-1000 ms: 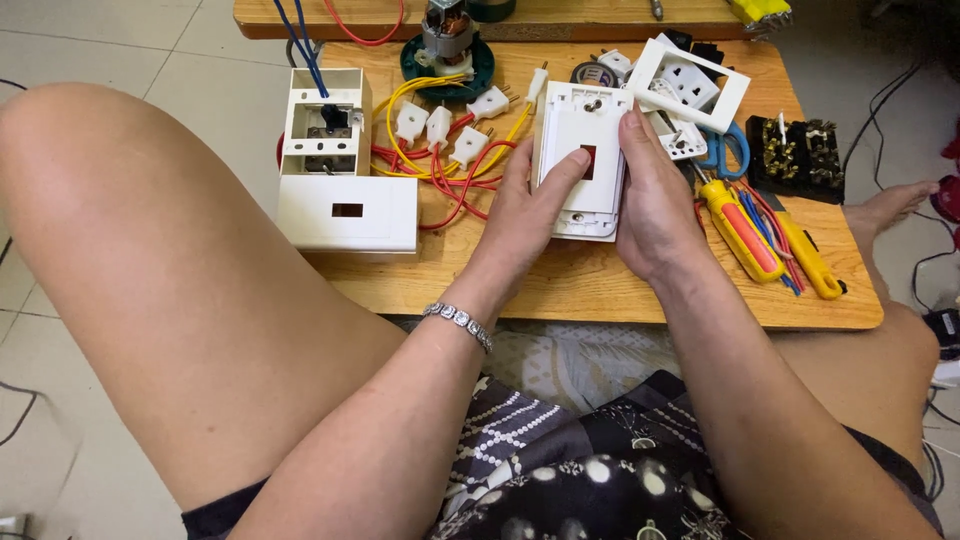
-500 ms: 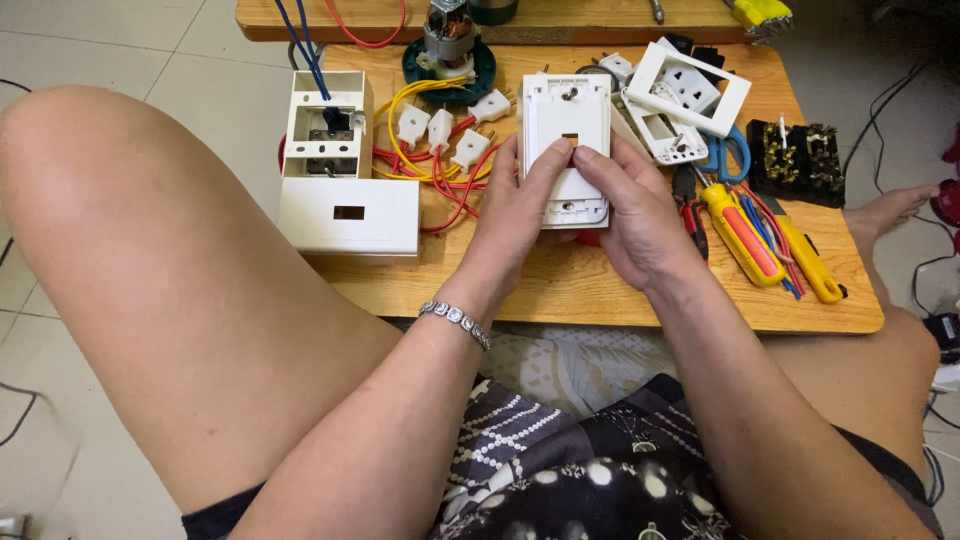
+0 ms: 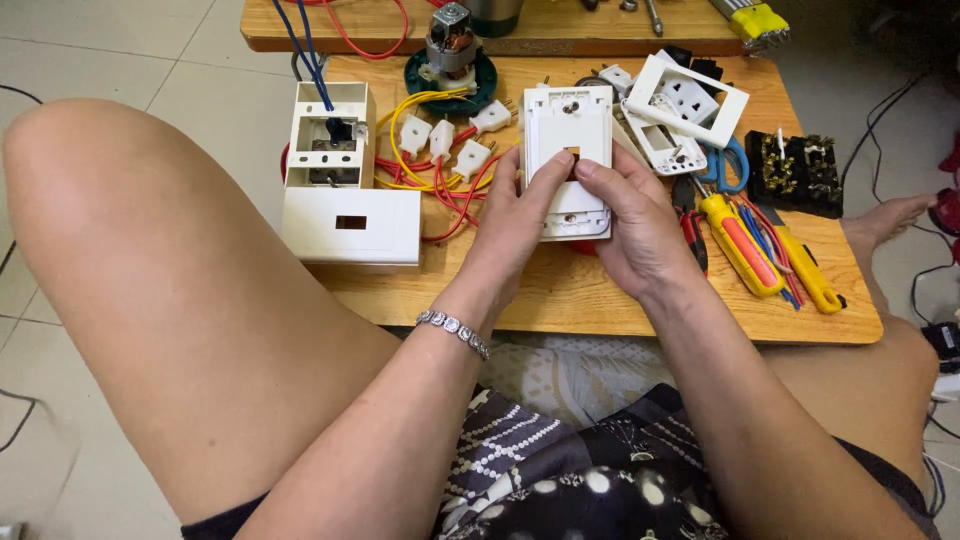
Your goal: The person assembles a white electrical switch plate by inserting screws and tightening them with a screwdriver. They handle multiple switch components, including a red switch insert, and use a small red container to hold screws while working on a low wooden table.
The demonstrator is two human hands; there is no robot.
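White switch plate (image 3: 567,130) between both hands' fingers (image 3: 556,165)

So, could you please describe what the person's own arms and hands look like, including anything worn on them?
Both arms are bare, with no sleeves and no gloves. The left hand has a slim silver-coloured bracelet of small sparkling links at its wrist. The right hand and its wrist carry nothing visible; no rings or watch can be made out on either hand.
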